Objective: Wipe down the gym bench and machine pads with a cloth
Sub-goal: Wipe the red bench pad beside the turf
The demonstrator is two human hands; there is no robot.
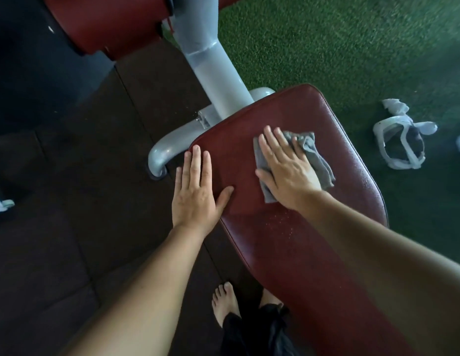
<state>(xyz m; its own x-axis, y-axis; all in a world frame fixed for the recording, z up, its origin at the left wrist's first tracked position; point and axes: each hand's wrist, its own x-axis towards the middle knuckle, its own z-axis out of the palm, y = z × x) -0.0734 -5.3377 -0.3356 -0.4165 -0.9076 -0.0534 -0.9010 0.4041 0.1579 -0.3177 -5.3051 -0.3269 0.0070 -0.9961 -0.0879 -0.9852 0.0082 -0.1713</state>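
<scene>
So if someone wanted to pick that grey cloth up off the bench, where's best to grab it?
Probably the bunched folds of the grey cloth beyond the right hand, pinched from above. The rest lies flat on the bench pad, pinned under the palm.

A grey cloth (311, 152) is pressed flat onto the red bench pad (295, 242) at frame centre by the right hand (285, 165); the left hand (195, 191) is laid flat on the pad's left edge.

The dark red bench (295, 235) carries a grey cloth (313, 152) pressed flat under the right hand (288, 170); the left hand (195, 196) rests flat at its left edge. Small droplets speckle the padding nearer the person.
</scene>
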